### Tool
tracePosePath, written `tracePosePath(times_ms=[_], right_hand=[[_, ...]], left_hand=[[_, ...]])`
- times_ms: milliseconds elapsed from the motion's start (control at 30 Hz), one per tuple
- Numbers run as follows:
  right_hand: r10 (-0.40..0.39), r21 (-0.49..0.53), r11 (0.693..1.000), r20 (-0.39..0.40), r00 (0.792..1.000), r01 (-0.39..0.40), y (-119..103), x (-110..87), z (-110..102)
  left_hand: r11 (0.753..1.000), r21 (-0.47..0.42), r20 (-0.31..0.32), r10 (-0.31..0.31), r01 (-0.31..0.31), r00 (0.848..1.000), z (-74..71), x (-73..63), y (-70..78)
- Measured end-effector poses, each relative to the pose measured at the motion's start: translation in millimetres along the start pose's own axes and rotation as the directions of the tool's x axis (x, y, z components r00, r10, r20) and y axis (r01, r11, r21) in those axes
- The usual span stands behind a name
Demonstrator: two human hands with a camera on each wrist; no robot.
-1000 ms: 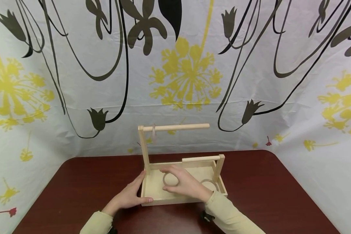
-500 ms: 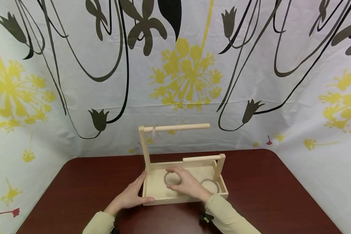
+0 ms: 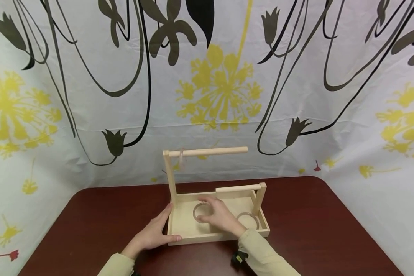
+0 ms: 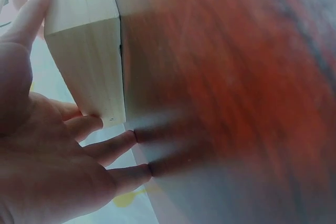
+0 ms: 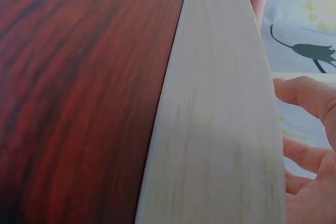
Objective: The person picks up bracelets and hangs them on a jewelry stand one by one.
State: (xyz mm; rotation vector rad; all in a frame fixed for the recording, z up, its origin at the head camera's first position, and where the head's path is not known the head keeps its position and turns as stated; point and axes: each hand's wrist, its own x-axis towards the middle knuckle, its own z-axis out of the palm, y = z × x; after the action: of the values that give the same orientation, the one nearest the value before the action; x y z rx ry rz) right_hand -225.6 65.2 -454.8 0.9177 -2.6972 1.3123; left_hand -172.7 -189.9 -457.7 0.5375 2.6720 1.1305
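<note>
A pale wooden tray (image 3: pixel 189 238) with two posts stands on the table. My left hand (image 3: pixel 154 230) rests on its left end, fingers along the side and thumb at the front wall. The left wrist view has those fingers fairly straight, with tips by the tray's end and the tabletop. Inside the tray, my right hand (image 3: pixel 219 215) curves its thumb and forefinger round a thin, pale brown ring (image 3: pixel 195 217), covering its right part. A second ring (image 3: pixel 257 219) lies at the tray's right end. One translucent ring (image 3: pixel 181 158) hangs on the upper dowel (image 3: pixel 215 151).
The tall left post (image 3: pixel 170 180) carries the upper dowel, which reaches right with a free end. From the short right post (image 3: pixel 258 199), a lower dowel (image 3: pixel 237 188) points left. Dark red-brown table (image 3: pixel 296 230) surrounds the tray, and a patterned curtain (image 3: pixel 220 138) hangs behind.
My right thumb and forefinger have shifted slightly right over the ring in the tray, uncovering more of its left side. The ring and my left hand keep their places on the tray.
</note>
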Motion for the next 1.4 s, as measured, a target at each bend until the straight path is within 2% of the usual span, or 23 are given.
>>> tracePosePath(times_ms=[233, 433, 800, 1133, 1400], right_hand=[[0.031, -0.005, 0.999, -0.025, 0.999, -0.032, 4, 1.0, -2], [0.047, -0.009, 0.999, -0.015, 0.999, -0.047, 5, -1.0, 0], [0.047, -0.15, 0.988, 0.059, 0.997, -0.038, 7, -3.5, 2], [0.113, -0.16, 0.982, 0.1, 0.989, -0.096, 5, 2.2, 4], [0.119, -0.16, 0.982, 0.124, 0.985, -0.099, 6, 4.3, 8]], left_hand=[[1.0, -0.002, -0.005, 0.003, -0.003, 1.0, -0.7, 2.6, 1.4], [1.0, 0.005, -0.003, -0.021, 0.021, 1.0, -1.0, 0.9, 3.5], [0.999, 0.044, 0.002, 0.003, -0.003, 1.0, 0.2, 0.4, 4.1], [0.998, 0.066, 0.003, 0.002, -0.002, 1.0, -1.2, 2.2, 3.1], [0.997, 0.072, 0.001, 0.002, -0.002, 1.0, -1.1, 1.5, 1.2]])
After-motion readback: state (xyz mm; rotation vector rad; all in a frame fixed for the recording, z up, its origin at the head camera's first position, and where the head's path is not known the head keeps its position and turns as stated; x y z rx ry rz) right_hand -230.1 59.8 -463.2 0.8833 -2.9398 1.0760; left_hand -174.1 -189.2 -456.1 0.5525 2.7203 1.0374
